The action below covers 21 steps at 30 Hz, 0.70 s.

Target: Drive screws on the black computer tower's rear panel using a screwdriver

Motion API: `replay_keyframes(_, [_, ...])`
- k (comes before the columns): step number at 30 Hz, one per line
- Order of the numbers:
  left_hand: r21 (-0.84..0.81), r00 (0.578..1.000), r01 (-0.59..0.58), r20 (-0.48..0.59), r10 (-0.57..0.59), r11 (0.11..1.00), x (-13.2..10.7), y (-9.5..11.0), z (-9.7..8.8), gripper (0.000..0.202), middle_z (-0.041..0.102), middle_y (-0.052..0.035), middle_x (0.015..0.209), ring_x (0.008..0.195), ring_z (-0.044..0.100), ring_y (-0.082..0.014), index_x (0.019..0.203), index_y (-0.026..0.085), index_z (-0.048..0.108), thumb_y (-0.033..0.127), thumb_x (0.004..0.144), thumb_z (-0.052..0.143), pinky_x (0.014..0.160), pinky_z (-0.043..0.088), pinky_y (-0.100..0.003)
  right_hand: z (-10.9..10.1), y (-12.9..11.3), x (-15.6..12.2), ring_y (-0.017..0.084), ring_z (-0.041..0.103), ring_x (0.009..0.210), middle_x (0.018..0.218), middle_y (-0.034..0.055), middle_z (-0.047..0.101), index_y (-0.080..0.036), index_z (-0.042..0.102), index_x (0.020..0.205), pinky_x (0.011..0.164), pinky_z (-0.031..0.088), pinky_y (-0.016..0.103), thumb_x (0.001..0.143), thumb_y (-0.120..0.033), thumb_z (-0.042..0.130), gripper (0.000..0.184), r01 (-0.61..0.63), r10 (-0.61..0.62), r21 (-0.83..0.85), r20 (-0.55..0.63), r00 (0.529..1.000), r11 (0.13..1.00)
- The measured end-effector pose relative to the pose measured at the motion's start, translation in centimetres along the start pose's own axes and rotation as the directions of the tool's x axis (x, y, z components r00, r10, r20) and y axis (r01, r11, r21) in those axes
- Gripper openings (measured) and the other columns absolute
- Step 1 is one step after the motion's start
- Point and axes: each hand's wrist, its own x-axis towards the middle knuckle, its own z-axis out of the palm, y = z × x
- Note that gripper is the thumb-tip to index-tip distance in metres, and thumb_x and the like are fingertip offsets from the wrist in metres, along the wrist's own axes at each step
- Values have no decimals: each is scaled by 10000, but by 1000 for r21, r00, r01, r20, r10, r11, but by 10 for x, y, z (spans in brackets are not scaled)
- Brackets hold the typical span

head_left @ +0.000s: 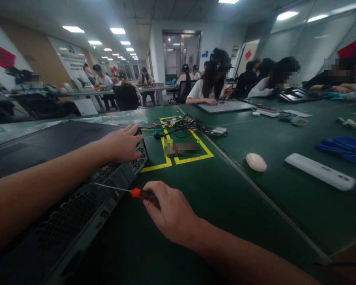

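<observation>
A black desktop computer case (62, 130) lies on its side at the left, its vented rear panel facing right. Across its top rear corner rests my left hand (123, 144), fingers stretched out and slightly apart, just above a round fan grille (138, 159). My right hand (172, 209) is wrapped around the dark handle of a screwdriver (135, 192) with an orange collar. The screwdriver's thin metal shaft points left, and its tip reaches the rear panel near the expansion slots. Whether the tip sits in a screw is too small to tell.
Tangled cables (186, 123) lie beyond the case, near yellow tape (192, 159) and a pixelated object. To the right are a pale oval mouse (256, 162), a white power strip (320, 171) and blue cloth (344, 148). Several people sit working at tables beyond.
</observation>
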Motion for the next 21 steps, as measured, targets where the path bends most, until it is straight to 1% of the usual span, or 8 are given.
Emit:
replay_keyframes(8, [18, 1000, -22, -5, 22, 1000, 0, -2, 1, 842, 224, -249, 1867, 1691, 309, -470, 1709, 139, 460, 491, 963, 626, 1357, 338, -543, -2, -2, 0, 209, 688, 907, 1118, 59, 739, -245, 636, 1273, 832, 551, 363, 1068, -247, 595, 209, -11, 11, -2, -3, 1000, 1000])
replay_keyframes(14, [26, 1000, -24, -1, 24, 999, 0, -1, 0, 830, 214, -277, 1861, 1691, 304, -473, 1703, 111, 459, 475, 973, 611, 1352, 341, -539, -2, -1, 0, 206, 684, 893, 1118, 63, 736, -232, 640, 1265, 803, 539, 357, 1069, -249, 583, 205, 0, 0, 12, 3, 1000, 1000])
replay_keyframes(21, [18, 1000, -6, 4, 6, 1000, -1, 1, -2, 842, 228, -236, 1870, 1698, 301, -452, 1704, 136, 466, 488, 953, 614, 1354, 334, -510, -3, -2, 0, 215, 688, 914, 1143, 68, 738, -239, 646, 1292, 834, 544, 367, 1071, -276, 585, 232, -17, 17, 3, 12, 1000, 1000])
